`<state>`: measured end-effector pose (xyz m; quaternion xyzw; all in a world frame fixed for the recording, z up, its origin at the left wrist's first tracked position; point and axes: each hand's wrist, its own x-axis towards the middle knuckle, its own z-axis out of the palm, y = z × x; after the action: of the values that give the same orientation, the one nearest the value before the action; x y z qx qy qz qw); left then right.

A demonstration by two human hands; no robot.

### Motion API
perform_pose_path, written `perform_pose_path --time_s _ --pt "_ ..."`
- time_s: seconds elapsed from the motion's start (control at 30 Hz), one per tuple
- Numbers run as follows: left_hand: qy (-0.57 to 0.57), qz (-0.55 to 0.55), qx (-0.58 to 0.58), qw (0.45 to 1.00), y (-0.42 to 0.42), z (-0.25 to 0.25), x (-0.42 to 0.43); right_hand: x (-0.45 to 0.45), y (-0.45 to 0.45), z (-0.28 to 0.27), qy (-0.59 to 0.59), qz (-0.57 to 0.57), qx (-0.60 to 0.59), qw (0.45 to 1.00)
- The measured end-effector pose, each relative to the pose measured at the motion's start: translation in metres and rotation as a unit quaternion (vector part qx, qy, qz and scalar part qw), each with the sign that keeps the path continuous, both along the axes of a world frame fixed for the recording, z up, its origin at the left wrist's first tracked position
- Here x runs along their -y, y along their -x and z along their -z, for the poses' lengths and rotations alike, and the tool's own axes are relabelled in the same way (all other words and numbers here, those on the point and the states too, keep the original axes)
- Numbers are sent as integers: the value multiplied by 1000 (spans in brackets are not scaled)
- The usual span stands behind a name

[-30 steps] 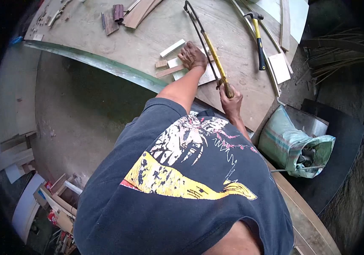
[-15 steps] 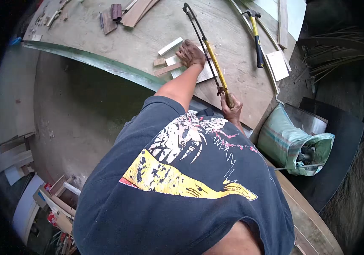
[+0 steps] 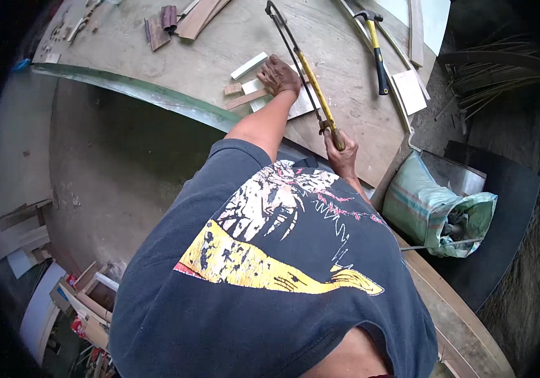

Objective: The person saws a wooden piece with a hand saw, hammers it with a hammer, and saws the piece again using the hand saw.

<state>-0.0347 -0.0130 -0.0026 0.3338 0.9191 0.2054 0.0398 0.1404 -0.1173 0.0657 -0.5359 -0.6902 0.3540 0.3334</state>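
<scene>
My right hand [image 3: 342,151] is closed round the handle of a hacksaw [image 3: 313,75] with a yellow frame, whose far end points away from me over the workbench. My left hand [image 3: 281,77] presses down with curled fingers on a thin brown wooden strip [image 3: 247,99]. Beneath the strip lies a pale flat board [image 3: 301,108], partly covered by my hand and the saw. The saw's blade crosses just right of my left hand; where it meets the wood is hard to make out. A white wooden stick [image 3: 249,65] and a small wood block [image 3: 233,89] lie left of that hand.
On the bench [image 3: 371,138], a hammer [image 3: 377,53] rests at the right beside a long strip and a white piece [image 3: 410,92]. Wood offcuts [image 3: 202,17] lie at the back. A green woven sack [image 3: 418,195] stands on the floor at the right.
The view has shifted slightly, moving the bench a little up and left in the picture. My right hand and the saw have moved slightly forward. My left hand keeps its place on the strip.
</scene>
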Motion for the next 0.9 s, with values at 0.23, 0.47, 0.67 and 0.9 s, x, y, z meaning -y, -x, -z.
perform_pose_path --time_s 0.23,0.47,0.67,0.9 --pt "-14 14 -14 1000 0 -1 2 -34 35 6 5 -3 7 1000" --pt "-25 2 9 1000 0 -3 2 -13 16 -10 42 3 0 999" --pt "-23 -15 16 999 -4 3 1 -9 10 2 47 14 6 999" --pt "-8 17 7 1000 -1 -5 3 -40 42 -2 18 -1 28 999"
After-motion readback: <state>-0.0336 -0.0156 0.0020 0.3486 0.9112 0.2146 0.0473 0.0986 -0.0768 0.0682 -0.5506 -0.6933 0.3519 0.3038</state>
